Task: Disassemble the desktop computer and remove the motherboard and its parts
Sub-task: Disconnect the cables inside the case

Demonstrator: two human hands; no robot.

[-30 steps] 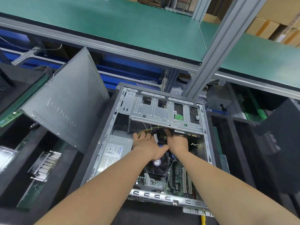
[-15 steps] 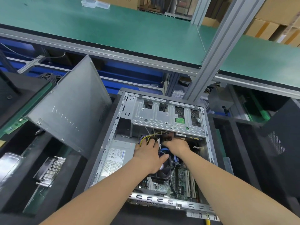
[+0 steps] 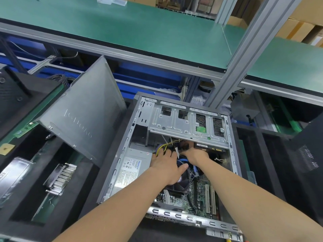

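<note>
An open desktop computer case (image 3: 122,154) lies on its side in front of me. Inside it are a green motherboard (image 3: 201,194), a black CPU fan (image 3: 181,179), a grey power supply (image 3: 131,168) and a silver drive cage (image 3: 181,123). My left hand (image 3: 166,165) rests over the fan, its fingers in a bundle of yellow and black cables (image 3: 164,147). My right hand (image 3: 195,154) reaches under the drive cage beside that bundle. Its fingertips are hidden, so what it grips is unclear.
The removed grey side panel (image 3: 82,119) leans against the case on the left. A finned heatsink (image 3: 61,177) lies in a black foam tray (image 3: 26,206) at lower left. A green workbench (image 3: 139,32) with an aluminium post (image 3: 241,55) is behind. Dark foam compartments (image 3: 272,154) are on the right.
Both hands have shifted slightly within the case under the drive cage, the left hand moving onto the cable bundle. My view has tilted a little.
</note>
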